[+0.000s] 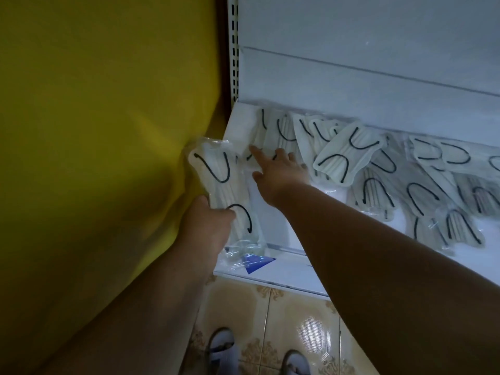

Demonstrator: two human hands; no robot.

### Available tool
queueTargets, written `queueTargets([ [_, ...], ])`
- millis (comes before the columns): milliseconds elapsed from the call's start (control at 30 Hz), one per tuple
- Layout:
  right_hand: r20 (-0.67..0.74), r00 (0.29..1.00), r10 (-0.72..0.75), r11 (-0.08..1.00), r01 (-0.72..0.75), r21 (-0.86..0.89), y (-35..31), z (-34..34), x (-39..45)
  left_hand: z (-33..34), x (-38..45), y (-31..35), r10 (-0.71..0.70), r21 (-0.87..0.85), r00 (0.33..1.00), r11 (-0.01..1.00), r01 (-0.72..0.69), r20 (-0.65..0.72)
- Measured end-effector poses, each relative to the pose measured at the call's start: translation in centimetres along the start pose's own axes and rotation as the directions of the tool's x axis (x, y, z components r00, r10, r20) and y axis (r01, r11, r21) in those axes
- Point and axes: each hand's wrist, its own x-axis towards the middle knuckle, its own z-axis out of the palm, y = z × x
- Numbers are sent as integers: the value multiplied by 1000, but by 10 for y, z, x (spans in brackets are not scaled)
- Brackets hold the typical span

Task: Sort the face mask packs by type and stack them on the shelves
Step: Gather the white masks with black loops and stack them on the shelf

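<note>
My left hand [205,223] grips a clear pack of pale masks with black ear loops [219,182], held upright at the left end of the white shelf [270,212]. My right hand [276,169] reaches over the shelf with fingers straight and spread, its fingertips touching a pack [259,136] near the back left. Several more packs of the same kind lie scattered across the shelf, one loose cream one [349,155] on top and greyer ones [422,196] toward the right.
A yellow wall [102,131] stands close on the left of the shelf unit. The slotted upright [234,50] and white back panel [365,77] rise behind the shelf. Below are a patterned tile floor [284,320] and my feet in sandals [221,347].
</note>
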Motion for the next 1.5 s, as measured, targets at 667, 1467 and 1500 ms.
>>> queueTargets([
  [667,-370,929,18,797,210,566,6,13,-104,13,-28,3,17,-164,982,986,14,190],
  [1467,-194,966,173,973,-198,-117,195,-3,-122,146,-105,-49,-8,26,993,1000,5,117],
  [1500,-204,965,165,975,-191,-112,197,-6,-123,147,-107,-49,-12,16,994,1000,11,109],
])
